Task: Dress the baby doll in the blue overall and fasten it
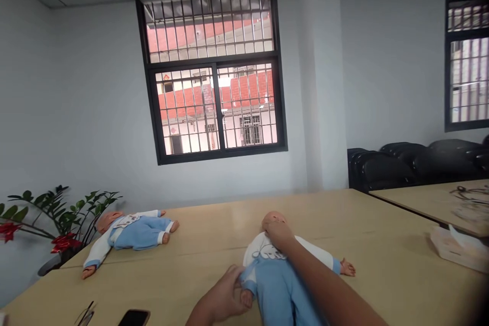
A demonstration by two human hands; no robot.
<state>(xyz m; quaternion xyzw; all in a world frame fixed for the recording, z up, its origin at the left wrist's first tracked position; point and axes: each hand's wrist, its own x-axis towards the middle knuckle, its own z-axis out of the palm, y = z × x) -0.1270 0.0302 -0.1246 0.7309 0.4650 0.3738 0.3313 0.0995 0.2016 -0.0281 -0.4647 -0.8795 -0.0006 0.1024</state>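
Observation:
A baby doll (273,277) in a white top and blue trousers lies on its back on the table, head away from me. My left hand (229,290) is closed round the blue-and-white cuff of the doll's sleeve on the left, just above the doll's small hand (247,298). Reaching across the body, my right hand (280,235) rests at the doll's neck and chin; its fingertips are hidden, so what they grip cannot be made out. The doll's other arm stretches out to the right with its palm showing.
A second, similarly dressed doll (141,232) lies at the table's far left, near a potted plant (57,214). A phone (134,318) and glasses (87,314) lie at the near left edge. A tissue box (456,249) stands at right. Black chairs (389,165) are stacked behind.

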